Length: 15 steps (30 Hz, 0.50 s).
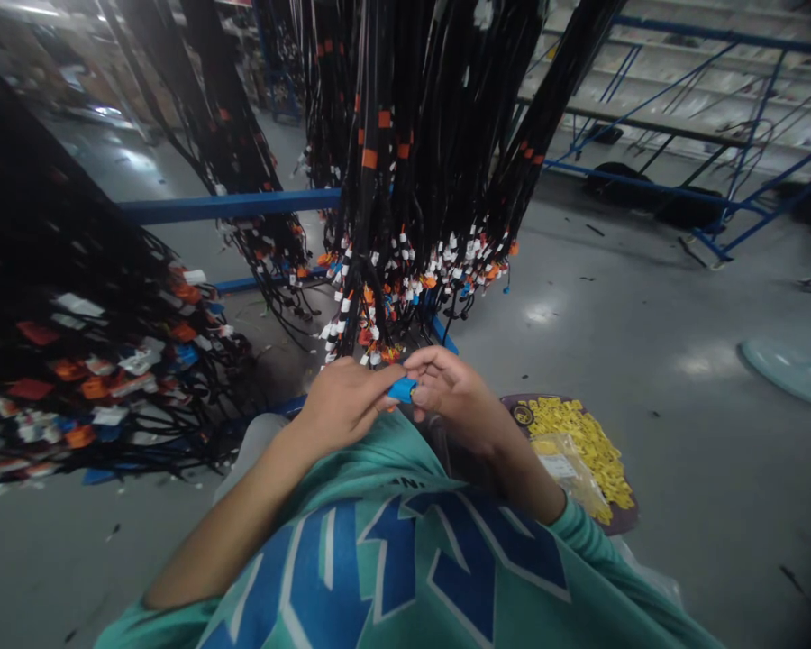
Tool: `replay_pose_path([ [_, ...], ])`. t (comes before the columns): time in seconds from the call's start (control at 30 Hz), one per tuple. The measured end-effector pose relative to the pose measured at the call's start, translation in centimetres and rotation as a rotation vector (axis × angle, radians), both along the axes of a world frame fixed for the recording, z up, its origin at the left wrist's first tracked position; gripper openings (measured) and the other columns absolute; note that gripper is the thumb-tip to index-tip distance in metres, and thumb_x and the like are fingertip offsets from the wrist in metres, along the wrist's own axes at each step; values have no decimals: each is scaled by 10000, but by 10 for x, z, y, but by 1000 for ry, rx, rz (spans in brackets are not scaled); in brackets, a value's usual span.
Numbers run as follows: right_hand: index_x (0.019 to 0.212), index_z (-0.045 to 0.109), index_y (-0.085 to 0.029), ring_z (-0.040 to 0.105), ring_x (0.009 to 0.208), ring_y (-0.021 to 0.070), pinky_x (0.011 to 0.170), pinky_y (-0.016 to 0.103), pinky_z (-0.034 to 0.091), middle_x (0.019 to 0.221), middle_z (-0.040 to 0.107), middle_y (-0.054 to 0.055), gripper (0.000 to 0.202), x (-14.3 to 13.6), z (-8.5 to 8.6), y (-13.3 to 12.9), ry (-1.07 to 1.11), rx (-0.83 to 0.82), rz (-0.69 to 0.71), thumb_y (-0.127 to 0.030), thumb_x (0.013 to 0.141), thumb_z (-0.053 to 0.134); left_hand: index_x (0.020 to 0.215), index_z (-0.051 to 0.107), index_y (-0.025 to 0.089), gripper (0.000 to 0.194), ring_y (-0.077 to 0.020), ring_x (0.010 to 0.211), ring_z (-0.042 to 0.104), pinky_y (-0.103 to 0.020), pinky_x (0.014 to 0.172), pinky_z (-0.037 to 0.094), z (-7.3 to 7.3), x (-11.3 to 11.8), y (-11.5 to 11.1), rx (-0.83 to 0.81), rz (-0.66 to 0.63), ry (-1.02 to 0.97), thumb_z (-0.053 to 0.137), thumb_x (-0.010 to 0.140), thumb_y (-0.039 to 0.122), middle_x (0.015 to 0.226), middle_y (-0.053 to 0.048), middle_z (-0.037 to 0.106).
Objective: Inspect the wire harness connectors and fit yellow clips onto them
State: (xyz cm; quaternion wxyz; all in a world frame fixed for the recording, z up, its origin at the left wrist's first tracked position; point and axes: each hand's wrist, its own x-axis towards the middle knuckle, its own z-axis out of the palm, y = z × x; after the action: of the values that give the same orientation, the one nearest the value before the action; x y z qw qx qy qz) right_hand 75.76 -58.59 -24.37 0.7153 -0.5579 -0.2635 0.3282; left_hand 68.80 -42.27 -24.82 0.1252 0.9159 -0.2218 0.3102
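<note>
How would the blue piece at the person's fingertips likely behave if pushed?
The blue piece is likely stiff, given its boxy outline, and probably light, being small. Its flat-looking side suggests sliding rather than rolling.

The single head-worn camera is looking forward and down from above the wearer's shirt (405, 532), facing the hanging cable bundles (405, 162). It is viewing the left hand (343, 401) and right hand (458, 401) from near, the blue rack (682, 29) from farther off.
</note>
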Motion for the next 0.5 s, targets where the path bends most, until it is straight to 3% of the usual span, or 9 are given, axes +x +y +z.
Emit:
replay_pose_path([
  [0.1,898,539,-188,576,664,100,531,212,483,804,568,-2,355,5,-5,0,116,42,81,-343,639,725,961,557,121,411,-137,493,522,-261,523,362,1,-2,-1,78,27,-39,224,929,360,553,-7,580],
  [0.27,882,555,-181,607,605,95,491,177,481,702,628,-12,387,12,-12,-2,279,62,204,-324,598,774,910,568,116,379,-142,461,498,-265,486,363,3,-3,-5,177,33,-68,241,921,305,507,-5,542],
  [0.5,800,568,-171,549,460,36,416,111,404,586,606,-56,374,10,-17,-3,373,89,152,-278,541,815,949,554,79,325,-143,462,509,-269,470,377,6,-4,-9,169,-21,-74,271,908,234,514,-5,554],
])
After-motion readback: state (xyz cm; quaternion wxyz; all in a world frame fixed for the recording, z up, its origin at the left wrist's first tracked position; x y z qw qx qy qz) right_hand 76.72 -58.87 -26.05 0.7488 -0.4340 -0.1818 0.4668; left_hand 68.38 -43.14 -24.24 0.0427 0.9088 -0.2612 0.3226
